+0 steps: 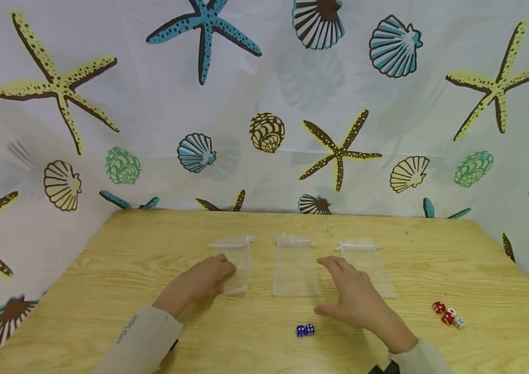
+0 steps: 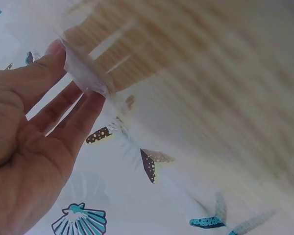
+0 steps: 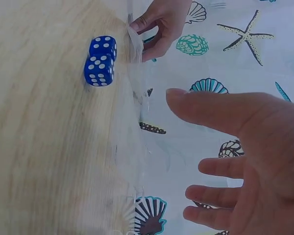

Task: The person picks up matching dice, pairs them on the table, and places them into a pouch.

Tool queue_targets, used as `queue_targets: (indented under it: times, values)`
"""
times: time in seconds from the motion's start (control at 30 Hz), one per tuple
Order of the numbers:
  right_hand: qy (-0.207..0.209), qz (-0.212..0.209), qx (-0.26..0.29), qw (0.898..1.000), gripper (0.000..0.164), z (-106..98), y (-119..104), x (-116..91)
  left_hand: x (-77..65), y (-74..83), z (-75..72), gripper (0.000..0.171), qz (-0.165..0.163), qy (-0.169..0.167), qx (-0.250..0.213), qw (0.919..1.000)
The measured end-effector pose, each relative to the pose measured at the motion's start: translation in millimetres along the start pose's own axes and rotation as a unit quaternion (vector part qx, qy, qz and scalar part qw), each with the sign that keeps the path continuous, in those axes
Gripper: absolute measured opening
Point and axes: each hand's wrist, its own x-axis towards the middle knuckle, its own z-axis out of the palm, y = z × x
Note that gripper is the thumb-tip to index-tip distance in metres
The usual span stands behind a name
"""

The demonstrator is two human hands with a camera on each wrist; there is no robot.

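At the left clear plastic bag [image 1: 238, 267], my left hand [image 1: 206, 278] pinches the edge; the left wrist view shows the plastic film [image 2: 85, 73] between thumb and fingertips. My right hand [image 1: 358, 293] hovers between the middle plastic bag [image 1: 296, 270] and the right plastic bag [image 1: 368, 267]. Its thumb and fingers are spread apart, with nothing held, as the right wrist view also shows. Two blue dice [image 1: 305, 330] with white dots sit side by side on the table, left of and nearer than the right hand.
Several red and white dice [image 1: 448, 318] lie clustered at the right of the wooden table [image 1: 433, 249]. A white curtain [image 1: 255, 176] printed with starfish and shells hangs behind the table and along both sides.
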Motion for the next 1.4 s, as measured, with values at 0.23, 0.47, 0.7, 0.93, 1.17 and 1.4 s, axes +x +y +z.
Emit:
queue_targets:
  times: [0.23, 0.47, 0.7, 0.93, 1.17, 1.4]
  values:
    - [0.017, -0.002, -0.006, 1.000, 0.091, -2.5, 4.5, 7.5, 0.7, 1.9, -3.0, 0.027, 0.005, 0.011, 0.012, 0.9999]
    - [0.055, -0.013, -0.014, 0.998, 0.091, -3.4, 10.2, 14.4, 0.4, 5.7, -2.7, 0.018, -0.015, 0.011, -0.003, 0.9998]
    - [0.079, -0.016, -0.026, 0.996, 0.089, -3.0, 12.7, 17.8, 1.2, 9.1, -0.8, 0.026, -0.008, 0.040, -0.003, 0.9991]
    - [0.084, -0.005, -0.029, 0.996, 0.086, -1.7, 16.3, 20.9, -0.6, 16.2, -2.4, 0.030, 0.000, 0.058, 0.037, 0.9976]
    - [0.082, 0.005, -0.039, 0.996, 0.088, -0.2, 20.0, 25.2, 1.4, 25.3, -11.0, 0.024, -0.012, 0.078, 0.071, 0.9944]
    - [0.084, 0.009, -0.039, 0.996, 0.089, 0.2, 22.8, 29.4, 3.9, 41.8, -21.4, 0.015, -0.016, 0.083, 0.073, 0.9937]
